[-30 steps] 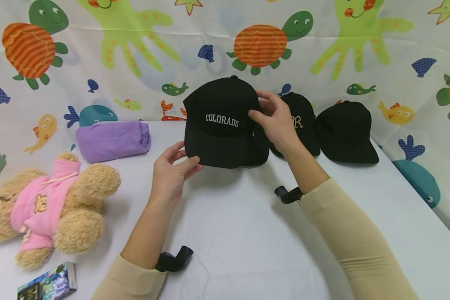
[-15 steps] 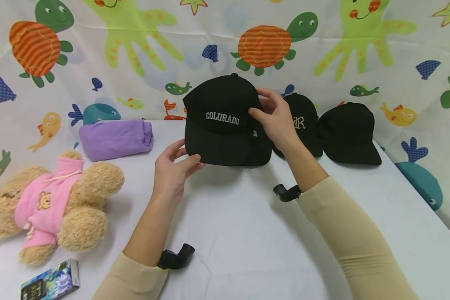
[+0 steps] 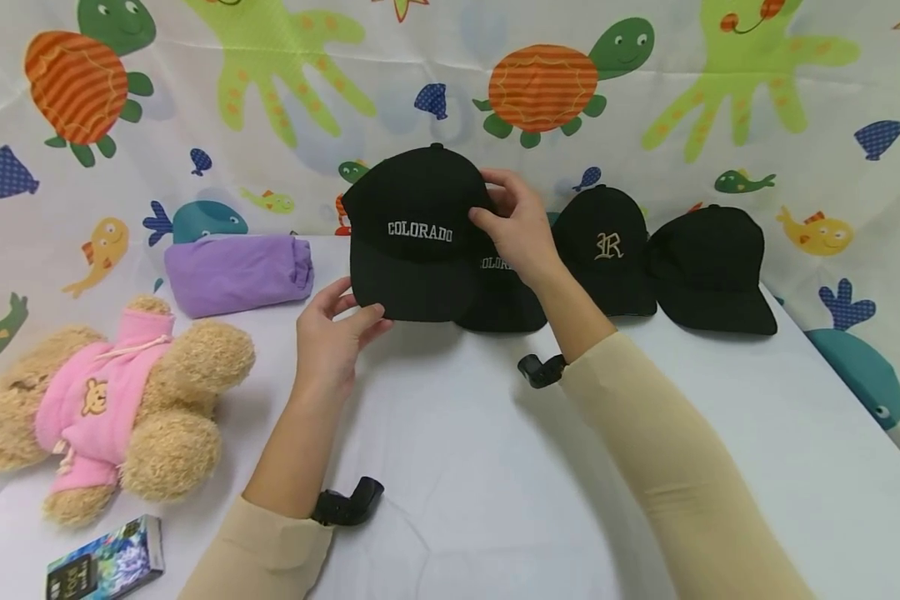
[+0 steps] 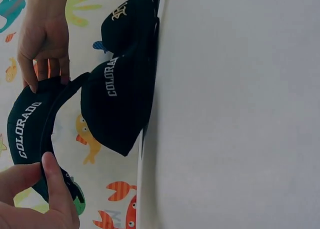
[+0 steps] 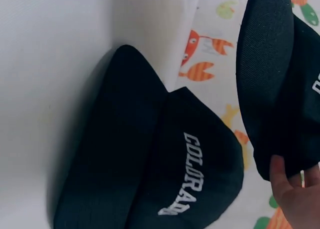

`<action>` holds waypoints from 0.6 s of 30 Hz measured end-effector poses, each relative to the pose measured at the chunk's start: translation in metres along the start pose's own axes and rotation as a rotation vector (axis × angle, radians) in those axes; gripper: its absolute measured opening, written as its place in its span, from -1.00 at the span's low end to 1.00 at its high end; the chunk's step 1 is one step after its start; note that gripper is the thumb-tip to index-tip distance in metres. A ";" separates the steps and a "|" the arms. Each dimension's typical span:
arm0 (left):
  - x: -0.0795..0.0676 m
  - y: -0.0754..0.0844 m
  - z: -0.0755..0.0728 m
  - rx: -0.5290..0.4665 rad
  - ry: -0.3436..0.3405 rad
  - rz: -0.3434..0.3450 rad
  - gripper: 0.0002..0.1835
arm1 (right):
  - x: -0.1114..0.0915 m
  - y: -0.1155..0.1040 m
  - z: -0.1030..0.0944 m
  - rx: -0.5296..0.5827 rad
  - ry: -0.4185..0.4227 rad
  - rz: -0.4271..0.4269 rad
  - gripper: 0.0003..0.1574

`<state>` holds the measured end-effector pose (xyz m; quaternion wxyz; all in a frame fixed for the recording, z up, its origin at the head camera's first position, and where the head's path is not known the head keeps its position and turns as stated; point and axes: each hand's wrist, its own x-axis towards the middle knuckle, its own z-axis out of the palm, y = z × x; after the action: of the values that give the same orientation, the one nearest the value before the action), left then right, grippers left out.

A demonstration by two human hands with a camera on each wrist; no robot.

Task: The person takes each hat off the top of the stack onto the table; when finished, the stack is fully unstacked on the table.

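Note:
Both hands hold up a black baseball cap (image 3: 420, 196) with white COLORADO lettering, raised off the table in the head view. My left hand (image 3: 330, 337) pinches the brim at its lower left corner, thumb in front. At the crown's right side, my right hand (image 3: 521, 229) grips the edge between thumb and fingers. Behind it a second black COLORADO cap (image 3: 498, 304) rests on the table, partly covered by the held one; the right wrist view shows its whole lettering, and the held cap (image 5: 265, 64) is apart from it.
To the right stand a black cap with a gold R (image 3: 600, 212) and a plain black cap (image 3: 708, 267). A folded purple cloth (image 3: 236, 275), a teddy bear in pink (image 3: 105, 392) and a small box (image 3: 108, 558) lie left on the white table (image 3: 480, 467). A printed curtain hangs behind.
Both hands have shifted left with the held cap, rising slightly. More of the COLORADO cap behind it now shows, lettering included, and the gold R is fully uncovered. The head view has turned slightly.

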<state>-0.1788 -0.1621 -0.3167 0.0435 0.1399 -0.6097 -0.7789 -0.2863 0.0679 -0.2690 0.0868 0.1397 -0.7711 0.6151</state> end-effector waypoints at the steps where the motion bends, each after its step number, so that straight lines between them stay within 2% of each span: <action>1: 0.002 0.000 -0.001 0.001 0.006 0.000 -0.23 | 0.001 0.001 0.003 -0.005 -0.003 0.000 -0.39; 14: 0.023 -0.014 -0.017 -0.001 0.093 -0.043 -0.20 | 0.020 0.017 0.040 -0.150 -0.036 0.064 -0.40; 18: 0.029 -0.017 -0.024 -0.015 0.114 -0.072 -0.18 | 0.024 0.019 0.049 -0.167 -0.074 0.083 -0.34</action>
<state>-0.1983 -0.1868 -0.3429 0.0513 0.2055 -0.5948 -0.7755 -0.3137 0.0215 -0.2908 0.0441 0.1222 -0.8275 0.5463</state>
